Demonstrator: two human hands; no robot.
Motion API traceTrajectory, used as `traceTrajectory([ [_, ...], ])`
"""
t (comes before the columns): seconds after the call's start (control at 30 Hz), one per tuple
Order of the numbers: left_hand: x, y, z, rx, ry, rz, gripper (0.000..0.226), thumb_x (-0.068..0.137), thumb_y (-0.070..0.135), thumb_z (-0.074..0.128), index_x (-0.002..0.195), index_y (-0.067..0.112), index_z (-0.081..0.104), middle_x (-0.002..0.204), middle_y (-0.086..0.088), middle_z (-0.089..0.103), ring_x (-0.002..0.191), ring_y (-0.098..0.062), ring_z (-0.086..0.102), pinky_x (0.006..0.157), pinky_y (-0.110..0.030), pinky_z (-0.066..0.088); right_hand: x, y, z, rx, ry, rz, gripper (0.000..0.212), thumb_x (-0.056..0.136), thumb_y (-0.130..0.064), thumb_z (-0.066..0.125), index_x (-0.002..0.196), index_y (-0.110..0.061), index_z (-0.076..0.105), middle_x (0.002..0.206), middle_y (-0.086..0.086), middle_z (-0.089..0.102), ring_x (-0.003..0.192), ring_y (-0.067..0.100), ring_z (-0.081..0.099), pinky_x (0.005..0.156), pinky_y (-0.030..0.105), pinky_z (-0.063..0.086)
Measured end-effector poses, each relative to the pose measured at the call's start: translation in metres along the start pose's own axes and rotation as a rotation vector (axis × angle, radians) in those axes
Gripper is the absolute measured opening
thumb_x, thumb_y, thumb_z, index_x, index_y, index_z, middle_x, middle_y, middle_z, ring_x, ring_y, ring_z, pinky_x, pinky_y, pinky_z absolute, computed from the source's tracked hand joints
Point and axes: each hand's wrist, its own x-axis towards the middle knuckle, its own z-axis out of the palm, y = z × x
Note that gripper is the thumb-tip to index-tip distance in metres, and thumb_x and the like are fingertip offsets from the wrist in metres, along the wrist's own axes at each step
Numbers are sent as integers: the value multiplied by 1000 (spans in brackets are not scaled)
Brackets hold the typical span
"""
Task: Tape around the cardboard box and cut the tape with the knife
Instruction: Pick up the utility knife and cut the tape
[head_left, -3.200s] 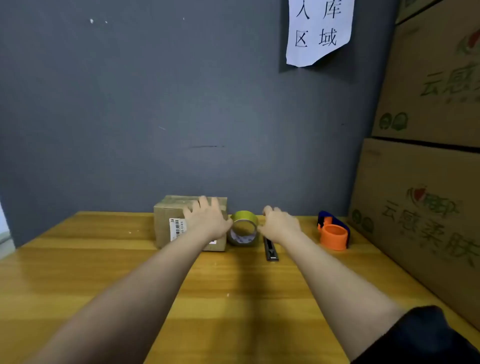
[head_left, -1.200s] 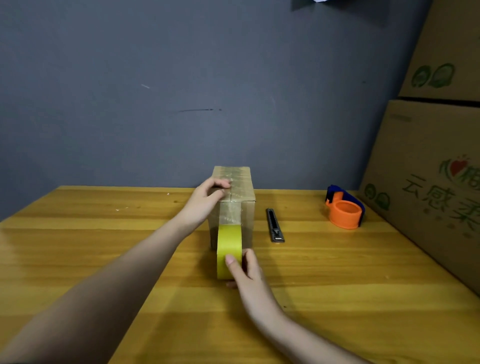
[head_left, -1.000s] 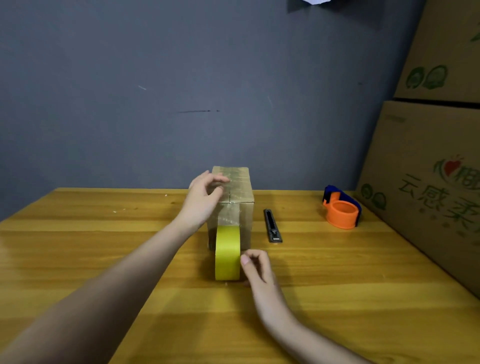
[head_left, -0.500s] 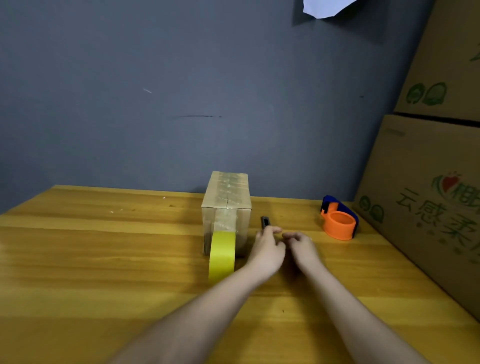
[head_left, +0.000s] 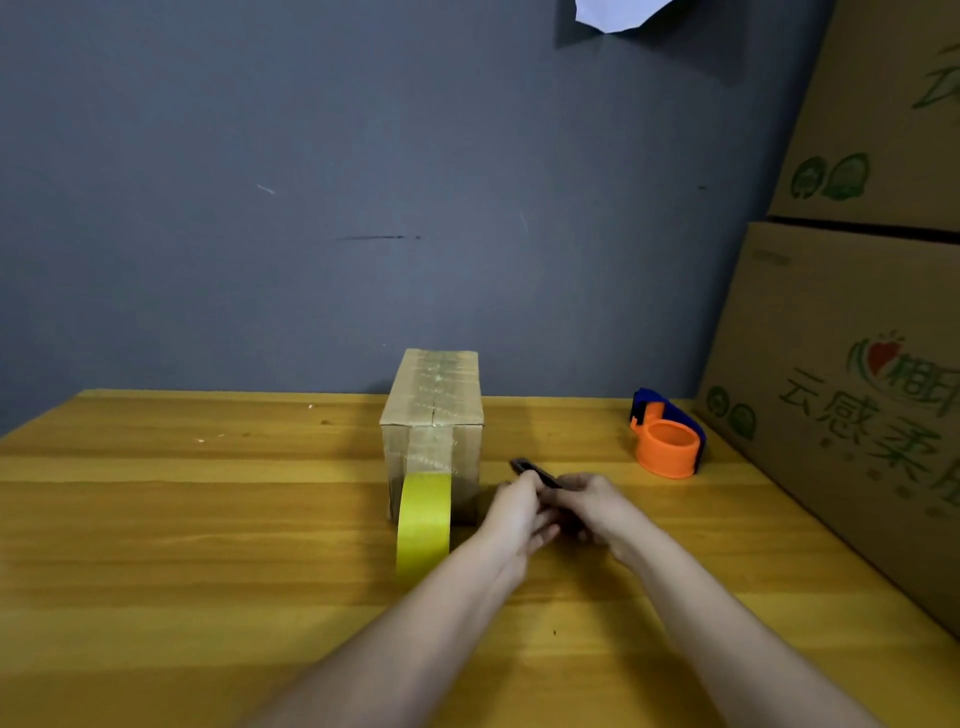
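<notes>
A grey wall (head_left: 311, 208) backs the wooden table (head_left: 182, 519), and printed cartons (head_left: 857, 364) are stacked along the right edge. The small cardboard box (head_left: 434, 410) stands end-on near the wall, with clear tape running over its top and down its near face. The yellow tape roll (head_left: 423, 519) stands on edge, touching the box's near face. Far right sits an orange and blue tape dispenser (head_left: 667, 441), well apart from the box. Just right of the roll, the left hand (head_left: 514, 512) and right hand (head_left: 589, 501) are both closed on the dark utility knife (head_left: 535, 472), whose tip pokes up beyond the fingers. Half a second ago the knife lay flat under the reaching fingers; now it is tilted, off the table
</notes>
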Motion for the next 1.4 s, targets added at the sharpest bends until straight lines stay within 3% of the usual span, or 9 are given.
traceTrajectory([
  [0.13,-8,-9,-1,146,-20,171,18,97,20,39,114,21,44,103,2,62,97,-12,57,73,-24,46,-12,17,-8,193,37,-64,27,90,-7,55,117,-5,57,78,4,63,59,11,54,37,13,38],
  [0.27,0,-18,-1,208,-17,323,31,97,16,44,128,15,44,110,-4,57,86,-11,57,70,-23,46,-34,33,-8,395,99,-224,39,85,4,59,119,-15,49,90,7,67,51,9,61,38,16,40],
  [0.4,3,-31,3,257,-85,496,16,93,31,48,87,19,58,77,-8,61,57,-20,53,51,-29,44,-43,38,-6,362,59,-333,45,82,12,58,118,-12,43,83,6,63,38,11,56,33,19,39],
  [0.63,5,-22,-7,218,-209,495,19,96,21,47,98,18,66,85,-14,54,62,-23,47,48,-21,44,-34,41,-12,457,-323,-270,21,89,-20,50,108,-11,51,74,4,69,49,18,63,40,21,44],
  [0.8,12,-24,-14,176,-205,430,28,94,16,51,121,21,58,112,-7,71,98,-26,67,83,-38,53,-34,48,-13,533,-407,-287,31,89,-9,53,120,-12,50,93,2,71,66,17,64,58,27,53],
  [0.9,9,-23,-13,123,-200,433,25,94,14,50,118,14,58,105,-3,74,88,-27,67,81,-36,52,-32,48,-13,439,-380,-354,28,94,-10,46,121,-9,49,92,13,61,56,12,55,51,24,46],
  [1.0,6,-23,-11,89,-197,427,22,97,21,44,109,15,62,100,-6,75,68,-19,62,63,-28,51,-32,46,-14,371,-283,-416,18,92,-20,46,98,-5,54,74,8,58,40,8,43,40,19,37],
  [1.17,7,-26,-11,82,-189,437,28,98,24,42,110,14,65,99,-9,72,88,-18,68,76,-29,59,-36,45,-13,286,-145,-417,20,97,-14,42,83,-8,54,52,3,50,32,7,33,34,14,26],
  [1.4,4,-24,-12,118,-209,451,28,97,27,44,102,20,71,101,-10,73,88,-20,68,68,-25,56,-45,43,-6,252,-140,-418,19,96,-20,42,81,-10,50,47,5,56,39,20,55,43,22,45],
])
